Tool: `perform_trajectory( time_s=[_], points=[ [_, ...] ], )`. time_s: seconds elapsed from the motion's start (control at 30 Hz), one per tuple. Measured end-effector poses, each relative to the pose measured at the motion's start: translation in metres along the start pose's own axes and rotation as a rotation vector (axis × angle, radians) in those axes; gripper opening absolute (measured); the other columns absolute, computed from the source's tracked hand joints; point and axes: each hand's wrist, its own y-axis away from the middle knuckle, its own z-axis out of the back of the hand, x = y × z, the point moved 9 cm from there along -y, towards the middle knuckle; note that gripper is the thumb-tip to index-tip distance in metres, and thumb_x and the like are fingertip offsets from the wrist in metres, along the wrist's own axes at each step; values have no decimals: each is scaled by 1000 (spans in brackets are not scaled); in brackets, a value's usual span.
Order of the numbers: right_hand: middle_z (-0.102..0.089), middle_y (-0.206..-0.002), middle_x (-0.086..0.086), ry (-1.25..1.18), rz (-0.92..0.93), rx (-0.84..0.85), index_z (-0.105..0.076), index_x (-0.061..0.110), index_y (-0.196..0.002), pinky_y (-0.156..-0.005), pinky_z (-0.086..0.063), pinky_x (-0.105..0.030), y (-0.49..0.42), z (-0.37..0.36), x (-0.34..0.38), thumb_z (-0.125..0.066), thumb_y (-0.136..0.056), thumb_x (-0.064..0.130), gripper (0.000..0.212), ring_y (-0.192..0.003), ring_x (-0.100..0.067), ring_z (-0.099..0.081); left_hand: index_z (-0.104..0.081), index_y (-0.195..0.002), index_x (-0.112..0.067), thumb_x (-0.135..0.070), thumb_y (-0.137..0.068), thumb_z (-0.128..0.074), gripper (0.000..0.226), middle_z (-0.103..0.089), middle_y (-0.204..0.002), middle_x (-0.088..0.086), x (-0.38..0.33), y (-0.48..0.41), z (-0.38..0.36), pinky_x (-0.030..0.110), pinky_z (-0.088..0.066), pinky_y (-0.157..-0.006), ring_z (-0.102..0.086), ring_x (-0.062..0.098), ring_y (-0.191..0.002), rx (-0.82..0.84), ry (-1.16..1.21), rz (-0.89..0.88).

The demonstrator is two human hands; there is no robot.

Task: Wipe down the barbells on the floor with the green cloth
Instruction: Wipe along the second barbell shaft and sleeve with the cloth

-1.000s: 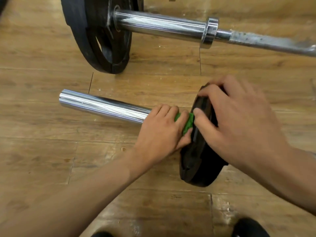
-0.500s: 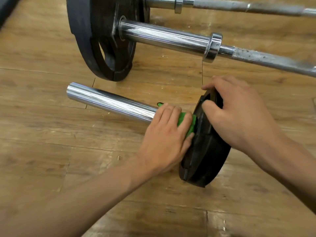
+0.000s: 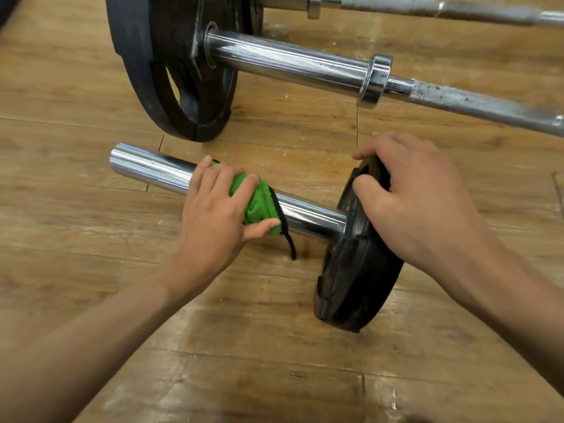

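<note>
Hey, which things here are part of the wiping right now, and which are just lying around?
In use: green cloth, near barbell sleeve, small plate, left hand, right hand.
Lying by, untouched: middle barbell with large plate, far barbell.

Bunched green cloth (image 3: 259, 206) around chrome barbell sleeve (image 3: 158, 170) on floor

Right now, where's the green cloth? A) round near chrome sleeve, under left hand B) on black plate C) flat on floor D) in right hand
A: the left hand grips the green cloth around the near chrome barbell sleeve; the right hand holds the round black weight plate.
</note>
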Motion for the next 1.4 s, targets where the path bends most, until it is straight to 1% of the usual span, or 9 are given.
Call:
perform_trajectory(
  time_s=[0.17,0.3,0.5,0.7,0.83,0.97,1.13,1.27,1.4],
  points=[
    [-55,-146,-6,90,20,-44,-67,19,-127,-111,-36,-45,14,-1,7,-35,-83,43,59,-137,-29,-44,-69,-115,-8,-66,-96,-46,65,-67,-101,15,-62,-12,2,47,-40,-106,-62,33,-99,41,59,-163],
    [-53,-150,-14,140,85,-51,-66,15,-131,-112,-38,-53,33,-6,12,-32,-88,45,63,-138,-36,-45,-66,-113,-5,-44,-96,-51,45,-65,-96,16,-103,-8,6,46,-45,-86,-61,35,-90,11,148,-247],
    [-37,-160,-27,320,204,-33,-42,4,-156,-127,-18,-51,75,-17,26,-31,-100,48,71,-151,-41,-32,-67,-116,-5,-54,-96,-55,54,-63,-97,16,-90,16,12,47,-43,-87,-58,36,-91,55,141,-219],
    [-56,-138,-21,391,314,26,-60,12,-138,-123,-20,-51,91,-19,38,-50,-90,52,63,-136,-40,-45,-67,-100,-8,-52,-98,-43,50,-62,-86,14,-83,29,20,45,-41,-78,-56,35,-83,139,96,-87],
    [-60,-140,-15,413,342,92,-71,16,-124,-124,-24,-51,89,-30,45,-43,-88,58,63,-141,-36,-44,-66,-92,-4,-39,-93,-44,42,-58,-74,17,-101,29,27,42,-44,-67,-57,36,-70,108,177,-157],
    [-64,-136,-11,303,412,112,-73,17,-120,-113,-37,-44,84,-21,45,-46,-89,58,58,-130,-30,-54,-65,-95,-8,-49,-94,-43,47,-59,-74,15,-95,34,27,41,-40,-66,-56,35,-69,120,185,-150],
    [-69,-127,1,210,542,175,-76,21,-117,-121,-28,-44,96,-31,50,-50,-89,57,53,-123,-23,-58,-66,-99,-6,-47,-99,-42,48,-59,-76,16,-97,50,31,43,-38,-67,-54,35,-70,122,220,-154],
    [-63,-137,-10,107,543,81,-70,11,-124,-124,-24,-41,117,-27,50,-56,-89,47,52,-127,-27,-57,-65,-96,-10,-51,-98,-45,45,-59,-76,15,-93,58,29,46,-46,-68,-56,36,-71,211,222,-164],
    [-56,-145,-20,127,544,7,-63,3,-134,-123,-27,-45,134,-30,54,-61,-84,41,63,-134,-35,-51,-60,-85,-17,-57,-96,-43,45,-61,-73,10,-71,66,30,45,-46,-69,-59,35,-72,283,187,-55]
  ],
)
